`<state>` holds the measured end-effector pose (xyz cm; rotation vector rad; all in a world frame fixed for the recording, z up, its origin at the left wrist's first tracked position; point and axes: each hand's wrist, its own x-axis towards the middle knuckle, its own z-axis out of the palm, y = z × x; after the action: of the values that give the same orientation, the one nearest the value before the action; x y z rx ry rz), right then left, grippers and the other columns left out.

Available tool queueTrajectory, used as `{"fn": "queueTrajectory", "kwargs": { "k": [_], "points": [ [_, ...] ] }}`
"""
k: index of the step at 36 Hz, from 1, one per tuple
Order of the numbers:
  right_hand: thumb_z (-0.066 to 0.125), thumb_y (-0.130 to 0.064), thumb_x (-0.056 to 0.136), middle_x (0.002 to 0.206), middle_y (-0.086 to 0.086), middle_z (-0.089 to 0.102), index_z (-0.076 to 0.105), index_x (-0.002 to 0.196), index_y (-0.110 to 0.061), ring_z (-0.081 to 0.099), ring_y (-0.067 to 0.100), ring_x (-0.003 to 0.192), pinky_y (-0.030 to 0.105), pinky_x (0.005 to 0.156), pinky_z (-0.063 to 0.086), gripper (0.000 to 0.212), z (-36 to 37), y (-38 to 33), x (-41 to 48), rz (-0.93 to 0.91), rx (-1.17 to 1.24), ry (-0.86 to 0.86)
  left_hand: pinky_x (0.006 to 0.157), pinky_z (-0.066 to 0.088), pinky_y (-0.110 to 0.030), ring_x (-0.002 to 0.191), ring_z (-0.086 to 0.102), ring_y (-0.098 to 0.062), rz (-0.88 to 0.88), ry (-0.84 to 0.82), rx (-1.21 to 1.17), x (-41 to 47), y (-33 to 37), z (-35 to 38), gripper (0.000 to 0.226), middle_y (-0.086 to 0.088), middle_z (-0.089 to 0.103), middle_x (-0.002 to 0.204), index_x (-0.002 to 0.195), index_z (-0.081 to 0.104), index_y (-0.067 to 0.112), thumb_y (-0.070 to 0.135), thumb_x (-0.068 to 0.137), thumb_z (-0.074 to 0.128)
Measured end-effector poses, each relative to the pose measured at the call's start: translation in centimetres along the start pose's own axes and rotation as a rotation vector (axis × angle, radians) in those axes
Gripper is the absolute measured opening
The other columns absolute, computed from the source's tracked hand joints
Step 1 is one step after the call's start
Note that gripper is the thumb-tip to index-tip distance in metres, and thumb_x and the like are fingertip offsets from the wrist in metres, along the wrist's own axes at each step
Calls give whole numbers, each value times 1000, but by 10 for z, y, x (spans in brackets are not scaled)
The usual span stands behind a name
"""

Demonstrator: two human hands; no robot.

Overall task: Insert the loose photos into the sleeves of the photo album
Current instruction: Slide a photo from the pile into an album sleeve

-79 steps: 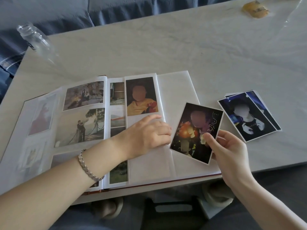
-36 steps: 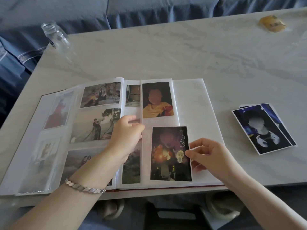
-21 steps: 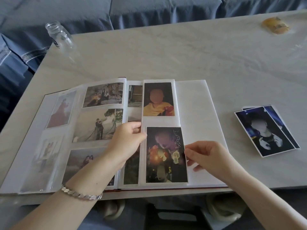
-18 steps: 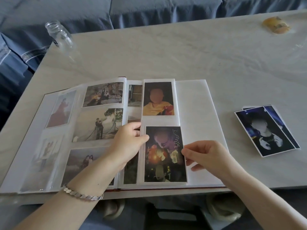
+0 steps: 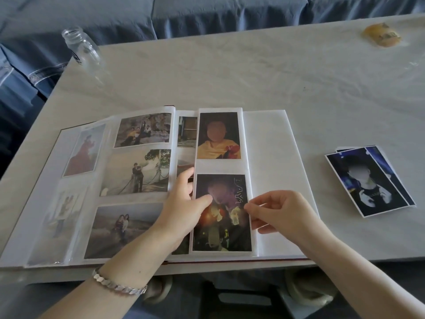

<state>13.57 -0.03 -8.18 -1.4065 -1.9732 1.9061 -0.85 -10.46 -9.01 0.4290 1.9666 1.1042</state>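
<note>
The photo album (image 5: 271, 157) lies open at the table's near edge. Its narrow sleeve page has a portrait in yellow (image 5: 218, 137) in the upper pocket. Below it, a dark photo (image 5: 220, 236) lies in the lower sleeve. My left hand (image 5: 181, 210) grips that page's left edge, with the thumb pressing on the dark photo. My right hand (image 5: 282, 212) pinches the photo's right edge between thumb and forefinger. A small stack of loose photos (image 5: 368, 180) lies on the table to the right of the album.
A clear glass jar (image 5: 82, 49) stands at the table's far left corner. A small yellow packet (image 5: 381, 34) lies at the far right. A blue sofa (image 5: 207, 12) runs behind the table (image 5: 253, 72). Filled album pages (image 5: 138, 171) spread to the left.
The dark photo went from my right hand beside the album onto the lower sleeve and slid left into it. My left hand shifted to the page's left edge.
</note>
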Motion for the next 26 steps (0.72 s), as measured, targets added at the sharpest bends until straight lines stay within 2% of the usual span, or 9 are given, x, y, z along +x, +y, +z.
{"fn": "queueTrajectory", "kwargs": {
  "k": [3,9,13,16,19,21,23,26],
  "points": [
    [72,-21,78,57,-4,68,67,74,-13,64,6,52,14,49,50,10,0,2,1,11,-4,14,97,49,-46,116,56,-20,37,22,55,0,-4,0,63,1,56,129,138,33,31,11,87,64],
    [74,-17,77,60,-1,68,68,69,-11,63,10,54,16,50,50,12,5,13,2,-36,-42,135,97,47,-50,123,51,-21,97,52,138,1,-8,5,67,3,50,137,138,30,35,15,85,66],
    [73,-14,78,57,-1,68,68,68,-9,63,10,52,17,53,53,13,5,16,2,-64,-45,142,100,45,-49,127,46,-19,121,58,195,0,-8,6,68,3,46,141,141,28,33,16,86,65],
    [72,-14,79,58,-1,68,67,68,-10,64,12,54,19,57,55,12,3,17,3,-75,-78,129,105,42,-45,131,41,-17,163,65,275,-3,-5,5,67,4,41,143,143,29,27,18,86,65],
    [73,-14,78,59,1,67,67,66,-14,62,13,55,23,59,55,14,1,19,5,-74,-138,139,108,37,-33,133,36,-18,217,148,409,-3,3,0,68,-1,32,145,144,29,18,19,87,65],
    [75,-17,77,62,-2,66,66,66,-18,58,10,56,14,51,47,15,2,21,6,-91,-202,165,102,37,-27,131,38,-18,181,170,378,0,11,-3,72,-4,31,146,146,25,16,19,87,65],
    [76,-21,76,66,-5,64,64,66,-21,56,6,56,8,46,38,15,3,21,5,-118,-269,199,93,39,-24,125,46,-15,115,146,245,4,19,-4,70,-5,40,143,145,27,14,14,86,65],
    [77,-22,75,64,-9,63,62,67,-24,57,4,56,6,47,39,17,4,21,4,-169,-340,212,80,41,-20,113,51,-14,38,129,134,10,26,-1,63,-4,49,133,140,36,13,12,85,66]
  ]
}}
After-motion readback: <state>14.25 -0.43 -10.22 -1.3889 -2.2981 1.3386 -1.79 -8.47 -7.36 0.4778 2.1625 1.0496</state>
